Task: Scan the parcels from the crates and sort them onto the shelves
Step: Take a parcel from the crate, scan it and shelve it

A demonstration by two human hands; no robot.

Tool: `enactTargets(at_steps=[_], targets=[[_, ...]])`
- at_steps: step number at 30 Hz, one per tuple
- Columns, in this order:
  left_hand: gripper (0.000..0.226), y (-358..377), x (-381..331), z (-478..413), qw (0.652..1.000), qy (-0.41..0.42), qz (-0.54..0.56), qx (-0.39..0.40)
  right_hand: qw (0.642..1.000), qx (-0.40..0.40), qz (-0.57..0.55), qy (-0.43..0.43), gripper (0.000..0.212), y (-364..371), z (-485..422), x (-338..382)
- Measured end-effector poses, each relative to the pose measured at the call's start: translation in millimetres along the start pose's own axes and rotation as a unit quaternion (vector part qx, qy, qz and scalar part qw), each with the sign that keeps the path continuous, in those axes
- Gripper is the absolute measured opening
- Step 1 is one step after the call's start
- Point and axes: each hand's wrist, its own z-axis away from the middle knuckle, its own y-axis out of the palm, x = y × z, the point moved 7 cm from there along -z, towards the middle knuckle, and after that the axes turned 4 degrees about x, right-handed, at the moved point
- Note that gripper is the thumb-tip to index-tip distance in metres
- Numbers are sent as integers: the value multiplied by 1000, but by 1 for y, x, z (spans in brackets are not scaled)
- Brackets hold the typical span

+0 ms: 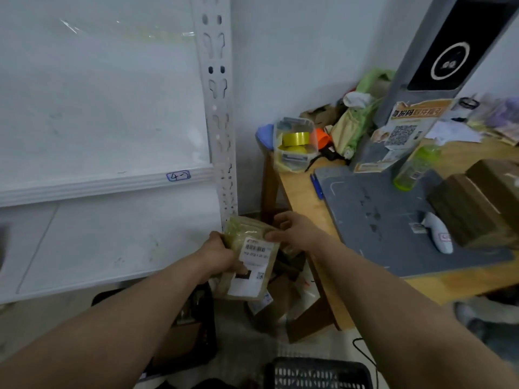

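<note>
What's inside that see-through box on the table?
Through the wall of the clear box you can see two rolls of yellow tape, one stacked above the other. Something grey lies beneath them, too blurred to name. The rolls hide whatever sits behind them.

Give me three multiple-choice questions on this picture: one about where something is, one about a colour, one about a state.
1. Where does the white scanner lie?
A. on the grey mat
B. on the shelf
C. in the black crate

2. What colour are the tape rolls in the clear tub?
A. red
B. yellow
C. blue

3. How is the parcel held?
A. by both hands
B. by one hand only
C. by nobody, it lies on the desk

Answers:
1 A, it rests on the mat.
2 B, both rolls show yellow through the tub.
3 A, the left hand grips its side and the right hand pinches its top.
</note>
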Motion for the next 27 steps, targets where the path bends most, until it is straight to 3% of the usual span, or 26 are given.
enactTargets(at_steps=[4,7,11,13,16,19,21,23,27], targets=[[82,18,-2,-15,999,-23,32,-26,972,-234,-3,9,24,-68,11,-39],[83,31,-1,-24,996,-42,65,-32,946,-318,-20,59,26,-98,21,-77],[85,47,-1,-33,990,-60,123,-35,954,-237,-25,181,90,-100,12,-138],[88,54,-1,-36,988,-65,134,-34,960,-176,-23,216,107,-93,8,-159],[91,63,-1,-38,986,-73,149,-34,967,-112,6,228,88,-78,3,-176],[91,67,0,-41,982,-81,165,-37,966,-95,81,225,33,-73,-2,-183],[90,67,2,-40,979,-89,176,-46,970,-90,81,212,9,-74,-3,-181],[86,66,5,-39,976,-95,187,-61,980,-39,3,197,7,-70,0,-177],[84,65,10,-35,971,-103,199,-90,979,96,-112,138,36,-54,19,-145]])
